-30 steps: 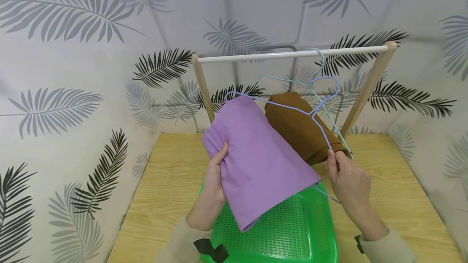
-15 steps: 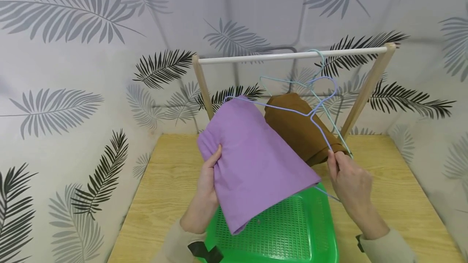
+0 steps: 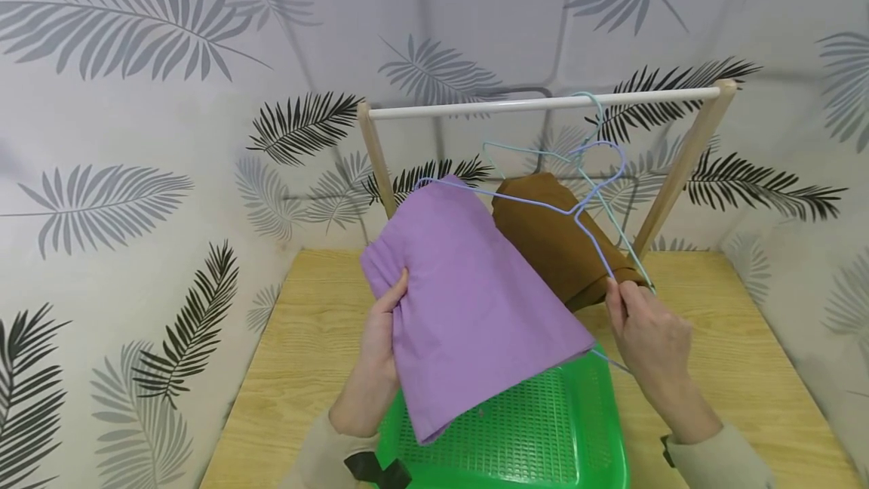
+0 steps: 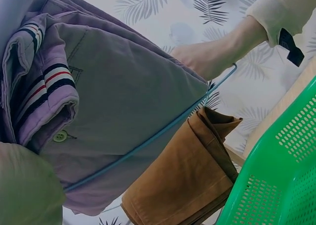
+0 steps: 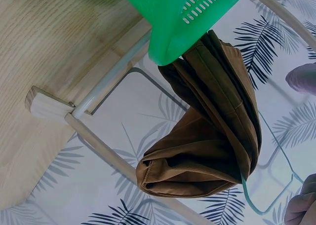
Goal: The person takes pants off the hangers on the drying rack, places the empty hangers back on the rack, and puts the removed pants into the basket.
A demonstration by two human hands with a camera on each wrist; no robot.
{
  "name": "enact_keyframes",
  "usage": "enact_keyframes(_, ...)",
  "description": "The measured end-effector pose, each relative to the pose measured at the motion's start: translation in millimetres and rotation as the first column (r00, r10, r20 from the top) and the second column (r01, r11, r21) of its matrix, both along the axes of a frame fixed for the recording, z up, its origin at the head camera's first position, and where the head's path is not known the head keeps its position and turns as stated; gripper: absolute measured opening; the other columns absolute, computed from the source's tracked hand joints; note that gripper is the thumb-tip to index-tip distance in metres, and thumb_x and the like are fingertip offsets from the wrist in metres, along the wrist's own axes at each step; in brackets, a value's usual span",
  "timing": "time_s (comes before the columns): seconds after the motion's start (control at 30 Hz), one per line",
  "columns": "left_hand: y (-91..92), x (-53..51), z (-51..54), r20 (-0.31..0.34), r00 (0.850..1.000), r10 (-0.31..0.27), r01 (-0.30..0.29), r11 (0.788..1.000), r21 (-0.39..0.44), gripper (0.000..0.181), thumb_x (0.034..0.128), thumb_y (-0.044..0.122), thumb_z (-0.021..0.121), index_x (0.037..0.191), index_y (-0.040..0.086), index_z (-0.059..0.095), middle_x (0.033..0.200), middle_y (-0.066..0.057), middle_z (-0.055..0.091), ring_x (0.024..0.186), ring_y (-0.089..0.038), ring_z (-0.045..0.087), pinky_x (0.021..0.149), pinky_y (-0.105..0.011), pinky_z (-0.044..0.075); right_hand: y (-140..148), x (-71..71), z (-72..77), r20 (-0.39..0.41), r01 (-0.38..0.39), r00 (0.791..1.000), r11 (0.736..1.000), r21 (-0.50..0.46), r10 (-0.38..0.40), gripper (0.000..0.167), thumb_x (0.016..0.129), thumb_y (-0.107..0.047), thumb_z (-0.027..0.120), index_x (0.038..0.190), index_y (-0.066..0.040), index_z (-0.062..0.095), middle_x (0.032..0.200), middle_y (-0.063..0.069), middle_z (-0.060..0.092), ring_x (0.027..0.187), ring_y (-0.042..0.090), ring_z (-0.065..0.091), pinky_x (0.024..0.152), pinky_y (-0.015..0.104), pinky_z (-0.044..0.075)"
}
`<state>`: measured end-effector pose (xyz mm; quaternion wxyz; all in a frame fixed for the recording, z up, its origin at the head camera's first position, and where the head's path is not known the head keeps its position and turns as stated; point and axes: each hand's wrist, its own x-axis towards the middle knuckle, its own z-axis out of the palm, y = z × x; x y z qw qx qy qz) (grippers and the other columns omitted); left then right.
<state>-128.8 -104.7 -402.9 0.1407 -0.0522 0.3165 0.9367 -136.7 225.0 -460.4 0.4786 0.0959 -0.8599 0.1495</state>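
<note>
My left hand (image 3: 373, 357) grips folded purple trousers (image 3: 482, 300), thumb on top and the other fingers hidden behind the cloth. With my right hand (image 3: 652, 334) I pinch the right arm of a blue-violet wire hanger (image 3: 575, 211). The hanger's left arm reaches over the top of the trousers; part of its lower bar shows at their lower right corner. In the left wrist view this bar (image 4: 148, 142) crosses the cloth's underside, and a button (image 4: 60, 136) and striped trim (image 4: 47, 89) are visible.
Behind, brown trousers (image 3: 550, 240) hang on a teal hanger (image 3: 600, 112) from the white rail (image 3: 475, 107) of a wooden-legged rack. A green perforated basket (image 3: 600, 413) stands below my hands on the wooden table (image 3: 319, 300). Leaf-patterned walls enclose the back and sides.
My left hand has drawn the purple trousers a little left and down. The blue-violet hanger's left arm has dipped slightly, while my right hand has hardly moved.
</note>
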Motion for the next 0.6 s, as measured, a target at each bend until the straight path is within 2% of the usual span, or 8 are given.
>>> enact_keyframes(0.23,2.5,2.9,-1.2,-0.005,0.999,-0.037,0.037,0.998,-0.048,0.025,0.1118,0.032,0.046,0.106,0.024,0.068,0.092,0.012,0.075,0.083,-0.002,0.071,0.078,-0.015,0.056,-5.4,0.7,1.3,-0.009,0.002,1.0,1.0,0.02,-0.002,0.055,0.113,-0.041,0.04,0.07,-0.008,0.047,0.052,0.007,0.048,0.041,0.012,0.027,0.043,0.022,0.011)
enact_keyframes(0.4,3.2,4.6,-1.3,-0.017,0.999,-0.051,0.049,0.995,-0.091,0.025,0.112,0.031,0.045,0.107,0.024,0.068,0.093,0.012,0.075,0.084,-0.001,0.071,0.079,-0.015,0.056,-8.6,1.0,2.0,-0.013,-0.009,1.0,1.0,0.018,0.009,0.055,0.114,-0.04,0.04,0.071,-0.007,0.049,0.054,0.009,0.051,0.041,0.012,0.026,0.042,0.022,0.012)
enact_keyframes(0.6,2.8,8.2,1.0,-0.002,0.997,-0.079,0.078,0.986,-0.146,0.023,0.1113,0.031,0.044,0.106,0.024,0.066,0.092,0.013,0.073,0.083,0.0,0.069,0.079,-0.015,0.055,-11.5,-0.2,1.3,-0.017,-0.014,1.0,1.0,0.014,0.014,0.055,0.114,-0.04,0.04,0.071,-0.007,0.049,0.055,0.009,0.051,0.042,0.01,0.022,0.042,0.022,0.011)
